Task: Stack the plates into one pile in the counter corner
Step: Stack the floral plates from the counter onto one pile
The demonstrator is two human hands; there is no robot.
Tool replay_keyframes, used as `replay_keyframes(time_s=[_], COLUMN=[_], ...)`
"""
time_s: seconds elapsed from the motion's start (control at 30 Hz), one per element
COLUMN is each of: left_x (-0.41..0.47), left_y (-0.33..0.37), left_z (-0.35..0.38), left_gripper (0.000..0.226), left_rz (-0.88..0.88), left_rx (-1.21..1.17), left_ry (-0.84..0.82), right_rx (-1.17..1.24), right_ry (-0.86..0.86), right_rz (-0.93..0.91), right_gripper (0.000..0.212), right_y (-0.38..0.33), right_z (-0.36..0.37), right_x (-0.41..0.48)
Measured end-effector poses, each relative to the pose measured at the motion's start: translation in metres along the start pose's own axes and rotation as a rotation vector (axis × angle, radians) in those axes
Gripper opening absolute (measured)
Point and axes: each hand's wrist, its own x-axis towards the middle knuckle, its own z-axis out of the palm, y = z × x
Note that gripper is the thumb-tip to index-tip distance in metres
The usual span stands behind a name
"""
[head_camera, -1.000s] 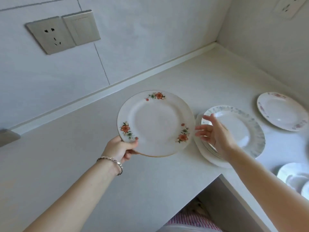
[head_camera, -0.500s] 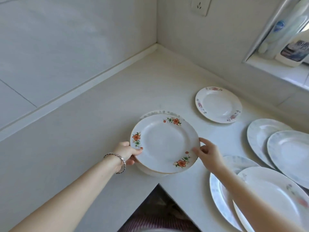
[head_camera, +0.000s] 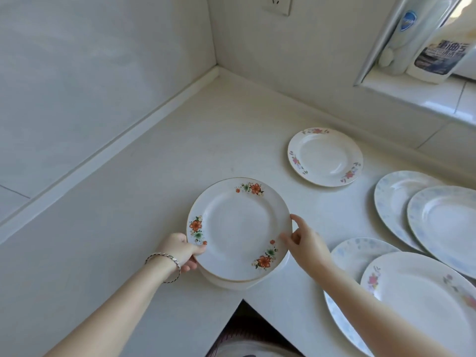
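Orange-flowered plate (head_camera: 238,229) sits atop a small pile near the table's (head_camera: 154,181) inner front edge — left hand (head_camera: 180,249) pinches its rim, right hand (head_camera: 305,243) fingers touch the opposite rim, loosely curled. Windowsill bottles (head_camera: 435,47) — label writing unreadable.

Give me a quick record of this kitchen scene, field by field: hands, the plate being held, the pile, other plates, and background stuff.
left hand: grips the orange-flower plate's left rim; bracelet on wrist
right hand: fingertips at the plate's right rim
pile: under the held plate, near the counter's inner edge
held plate: on or just above the pile; contact unclear
pink-flower plate: alone, nearer the wall
blue-rim plates: overlapping, far right
near plates: overlapping, lower right
sill: bottles
wall: outlet
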Motion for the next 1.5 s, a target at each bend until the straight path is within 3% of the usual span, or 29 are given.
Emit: replay_keyframes(time_s=[0.1,0.2,0.27,0.4,0.6,0.7,0.8,0.87,0.97,1.23,1.37,1.5], left_x=[0.007,0.009,0.013,0.034,0.047,0.055,0.064,0.068,0.068,0.068,0.064,0.056], left_y=[-0.006,-0.004,0.005,0.026,0.039,0.042,0.051,0.059,0.065,0.058,0.054,0.049], left_z=[-0.004,-0.002,0.001,0.003,0.012,0.014,0.013,0.011,0.013,0.008,0.005,0.004], left_gripper=[0.034,0.026,0.028,0.059,0.044,0.034,0.033,0.043,0.061,0.062,0.056,0.041], left_rz=[0.004,0.061,0.146,0.198,0.209,0.183,0.168,0.154,0.169,0.170,0.181,0.222], left_rx=[0.074,0.159,0.069,-0.175,-0.109,-0.113,-0.053,-0.031,0.016,-0.094,-0.179,-0.304], left_ry=[0.050,0.124,0.186,0.159,0.182,0.210,0.257,0.231,0.203,0.124,0.084,0.085], right_rx=[0.010,0.026,0.097,0.238,0.322,0.657,1.035,1.246,1.477,1.472,1.500,1.334], right_ry=[0.011,0.051,0.056,0.002,0.000,0.138,0.307,0.322,0.363,0.402,0.265,0.083], right_rz=[0.038,0.054,0.077,0.136,0.128,0.387,0.704,0.793,0.776,0.708,0.636,0.522], right_gripper=[0.043,0.052,0.062,0.057,0.048,0.031,0.041,0.049,0.045,0.041,0.020,0.019], right_y=[-0.006,-0.011,-0.013,-0.020,-0.005,0.003,0.017,0.025,0.032,0.029,0.027,0.022], right_z=[0.002,0.003,0.007,0.014,0.009,-0.017,-0.047,-0.060,-0.062,-0.065,-0.078,-0.076], right_x=[0.000,0.002,0.007,0.016,0.027,0.058,0.106,0.135,0.167,0.163,0.116,0.063])
